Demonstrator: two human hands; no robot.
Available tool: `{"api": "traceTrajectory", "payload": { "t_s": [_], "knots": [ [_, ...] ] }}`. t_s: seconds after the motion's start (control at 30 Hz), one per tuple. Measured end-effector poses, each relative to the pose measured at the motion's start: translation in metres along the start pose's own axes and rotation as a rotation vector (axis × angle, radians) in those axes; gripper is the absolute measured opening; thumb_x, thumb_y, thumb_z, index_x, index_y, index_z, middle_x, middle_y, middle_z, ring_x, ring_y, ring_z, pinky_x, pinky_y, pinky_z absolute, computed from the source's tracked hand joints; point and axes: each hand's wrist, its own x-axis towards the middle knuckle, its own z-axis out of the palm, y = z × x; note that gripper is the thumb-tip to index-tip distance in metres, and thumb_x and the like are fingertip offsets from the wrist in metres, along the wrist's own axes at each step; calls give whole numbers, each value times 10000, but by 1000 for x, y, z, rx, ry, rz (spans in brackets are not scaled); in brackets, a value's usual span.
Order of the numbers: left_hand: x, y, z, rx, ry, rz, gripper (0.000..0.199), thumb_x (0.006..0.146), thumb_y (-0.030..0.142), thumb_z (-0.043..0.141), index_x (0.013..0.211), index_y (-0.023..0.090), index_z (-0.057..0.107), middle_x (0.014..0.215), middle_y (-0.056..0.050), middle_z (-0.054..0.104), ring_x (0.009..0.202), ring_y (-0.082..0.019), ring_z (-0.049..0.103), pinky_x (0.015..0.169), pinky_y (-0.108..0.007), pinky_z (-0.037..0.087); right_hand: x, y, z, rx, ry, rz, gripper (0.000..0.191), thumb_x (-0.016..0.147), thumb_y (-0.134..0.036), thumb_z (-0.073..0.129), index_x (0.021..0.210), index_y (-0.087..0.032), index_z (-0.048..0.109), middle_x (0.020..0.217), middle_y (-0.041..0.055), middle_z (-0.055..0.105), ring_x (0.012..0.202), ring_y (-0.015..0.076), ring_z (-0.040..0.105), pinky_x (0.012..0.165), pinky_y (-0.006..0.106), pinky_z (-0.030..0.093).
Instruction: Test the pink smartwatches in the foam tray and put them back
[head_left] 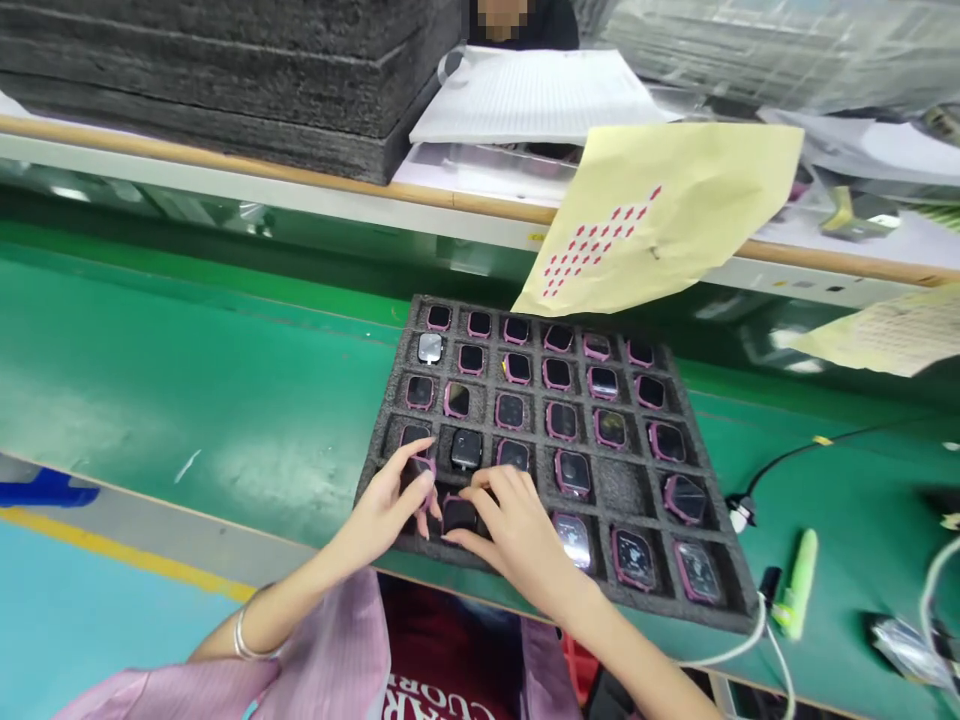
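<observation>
Around eight o'clock in the foam tray (622, 487), whose compartments seemingly keep watches from rubbing, the left hand (391, 505) pinches a pink-framed watch (426, 478) while the right hand (517, 515) grasps a neighbouring watch (460, 514), apparently edge-first to spare its screen.

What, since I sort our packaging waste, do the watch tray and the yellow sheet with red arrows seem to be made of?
The tray looks like matte, dark grey foam, judging by its grainy, speckled surface. The yellow sheet looks like thin, uncoated paper: creased, dull and drooping.
</observation>
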Motion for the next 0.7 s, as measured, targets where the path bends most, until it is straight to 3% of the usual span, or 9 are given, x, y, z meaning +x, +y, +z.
{"api": "traceTrajectory", "payload": {
  "t_s": [0.1,0.2,0.27,0.33,0.4,0.47,0.53,0.6,0.7],
  "knots": [
    [1,0,1,95,29,10,559,850,345,610,1332,189,376,686,47,529,486,-76,499,498,-204,472,-14,-16,13,132,138,31,175,895,-248,601,1054,-179,580,1075,143,669,992,297,612,831,482,489],
    [-1,-3,0,200,102,29,459,858,301,583,1282,211,433,638,73,464,435,-68,450,440,-187,425,-29,-27,27,322,213,61,291,897,-124,564,1166,-234,553,1057,94,701,934,258,667,818,425,528],
    [-4,-4,-1,287,117,47,410,864,277,553,1257,218,454,648,68,474,435,-75,451,433,-192,417,-34,-28,30,463,265,148,329,872,-131,607,1174,-256,574,1035,74,712,899,246,686,812,393,544],
    [-8,-5,1,409,141,94,390,853,245,550,1236,222,477,736,38,538,539,-102,533,528,-216,472,-33,-24,25,652,307,305,296,832,-184,675,1114,-258,624,1004,61,716,879,244,691,812,381,552],
    [-13,-4,3,529,172,164,400,843,223,553,1237,220,485,897,-11,606,759,-152,615,724,-268,512,-29,-19,14,928,338,444,217,810,-239,708,1018,-251,649,948,45,712,842,226,691,776,357,563],
    [-17,-2,7,611,176,232,430,838,222,562,1258,213,474,1069,-57,627,960,-195,617,889,-323,482,-22,-14,2,1239,358,493,146,830,-295,687,949,-239,624,908,37,700,823,209,689,745,343,568],
    [-20,-1,11,652,162,281,465,841,236,567,1291,210,452,1183,-87,614,1066,-217,600,958,-347,454,-15,-13,-7,1475,337,506,151,861,-344,647,927,-233,568,946,49,698,838,212,697,744,363,570],
    [-22,0,13,668,159,313,492,845,244,568,1317,211,434,1250,-103,595,1123,-228,585,978,-353,448,-10,-14,-10,1590,282,544,172,878,-359,623,940,-232,524,998,71,701,822,223,712,687,363,580],
    [-23,0,14,658,174,330,517,840,230,570,1336,219,423,1293,-105,576,1150,-234,576,989,-363,446,-7,-19,-8,1588,243,606,193,894,-318,608,1045,-229,530,1056,96,699,824,221,718,636,321,582]
  ]
}}
